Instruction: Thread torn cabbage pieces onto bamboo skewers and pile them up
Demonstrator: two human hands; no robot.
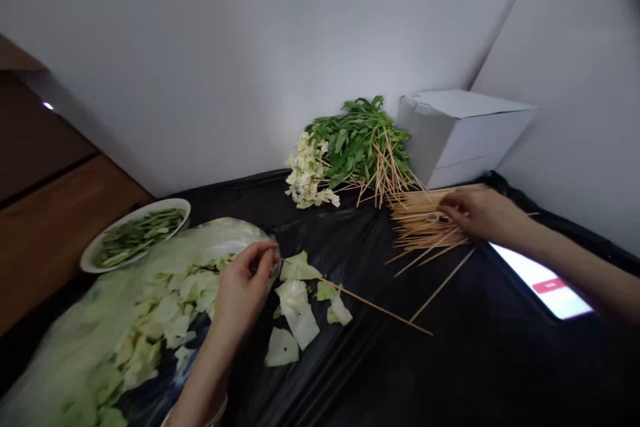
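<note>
Steadying a thin tan wooden skewer (385, 310), I judge, left fingers (265, 265) pinch its tip; right fingers' (461, 203) grip over straw-coloured wooden sticks (417, 213) I can't tell.

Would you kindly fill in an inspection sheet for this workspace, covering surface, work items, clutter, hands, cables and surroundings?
Surface: creased black plastic sheet.
Work items: loose cabbage pieces, skewer beside them, pile of skewers, leafy greens with sticks, plastic bag with cabbage, white bowl of cut greens.
Clutter: lit phone, white box.
Hands: left hand near the skewer's cabbage end, right hand at the pile; grips unclear.
Cables: nothing seen.
Surroundings: pale walls, brown wooden surface at left.
</note>
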